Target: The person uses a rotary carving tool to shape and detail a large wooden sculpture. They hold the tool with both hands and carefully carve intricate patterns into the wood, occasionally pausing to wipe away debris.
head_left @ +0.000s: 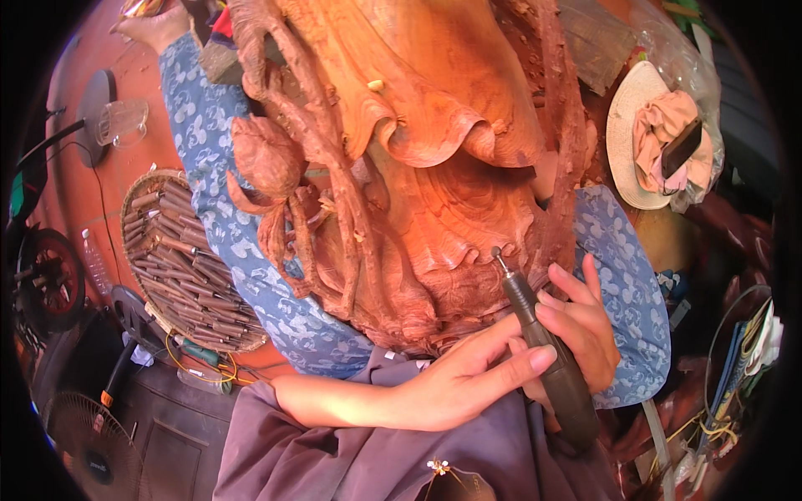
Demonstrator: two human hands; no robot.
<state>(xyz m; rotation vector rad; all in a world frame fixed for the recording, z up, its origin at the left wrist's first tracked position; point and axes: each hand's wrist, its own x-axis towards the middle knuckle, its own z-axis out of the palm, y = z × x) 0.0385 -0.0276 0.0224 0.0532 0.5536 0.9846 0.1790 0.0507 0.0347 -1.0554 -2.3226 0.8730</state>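
A dark handheld rotary carving tool (561,380) points up and to the left, with a small rounded bit (496,252) on its thin metal shank. My left hand (468,371) reaches across from the left and closes on the tool, its thumb lying against the body. My right hand (585,321) holds it from the right side, some fingers loosely bent and raised. The bit is at the rippled lower edge of a large reddish-brown wood carving (443,200); contact cannot be made out. Carved stems and a bud (267,154) line the carving's left side.
My legs in blue patterned trousers (225,200) flank the carving. At left are a round basket (138,200) of wooden-handled tools, a clear plastic bottle (94,263) and a fan (93,455). A pale hat (622,142) with pink cloth and a phone (682,149) lies at right.
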